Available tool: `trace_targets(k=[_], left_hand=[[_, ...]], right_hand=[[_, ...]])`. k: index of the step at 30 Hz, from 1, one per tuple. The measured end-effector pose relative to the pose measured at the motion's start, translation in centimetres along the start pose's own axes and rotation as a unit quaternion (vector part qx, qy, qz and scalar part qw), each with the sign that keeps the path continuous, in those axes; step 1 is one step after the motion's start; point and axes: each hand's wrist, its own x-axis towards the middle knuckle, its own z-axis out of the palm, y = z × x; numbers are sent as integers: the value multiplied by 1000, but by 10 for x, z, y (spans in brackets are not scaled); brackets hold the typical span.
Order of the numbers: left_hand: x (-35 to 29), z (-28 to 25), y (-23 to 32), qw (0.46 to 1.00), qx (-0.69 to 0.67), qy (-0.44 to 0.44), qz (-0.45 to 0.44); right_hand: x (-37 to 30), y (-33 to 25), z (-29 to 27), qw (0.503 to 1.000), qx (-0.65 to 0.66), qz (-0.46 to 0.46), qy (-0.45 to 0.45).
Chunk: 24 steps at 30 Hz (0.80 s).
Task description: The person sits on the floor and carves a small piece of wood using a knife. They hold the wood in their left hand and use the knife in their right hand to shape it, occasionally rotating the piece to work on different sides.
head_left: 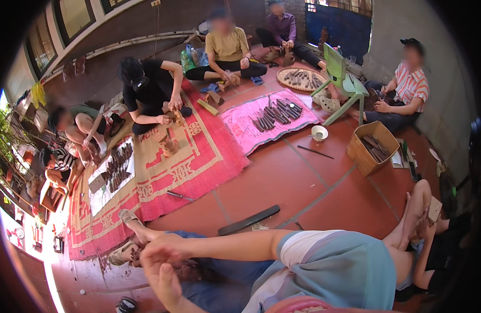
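My right hand (pixel 162 247) reaches leftward over my lap, its blurred fingers loosely extended. Just below it is my left hand (pixel 166 286), with the thumb apart from the fingers. The two hands are close together or touching; I cannot tell which. I see nothing held in either one. Behind them lies a brown shape (pixel 188 271), mostly hidden and too unclear to name. Blue trousers (pixel 225 266) cover my legs, and beyond the hands are my sandals (pixel 128 216). A long dark bar (pixel 249 219) rests on the tiles near my forearm.
A slim tool (pixel 180 196) lies by the red patterned mat (pixel 199 175). Carving tools cover a pink cloth (pixel 240 136). Farther off are a cardboard box (pixel 358 156), a white bowl (pixel 319 133) and a green chair (pixel 345 86). Several people sit around; one (pixel 152 94) handles a wooden piece.
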Motion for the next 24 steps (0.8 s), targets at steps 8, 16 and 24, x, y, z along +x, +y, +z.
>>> trace_targets(k=[8, 16, 24], left_hand=[[-4, -21, 1, 993, 75, 76, 47], [-3, 21, 15, 998, -26, 46, 34], [57, 79, 80, 947, -47, -205, 242]], right_hand=[[0, -3, 4, 973, -231, 17, -2], [-10, 8, -2, 976, -216, -15, 33], [33, -37, -11, 997, -52, -41, -39]])
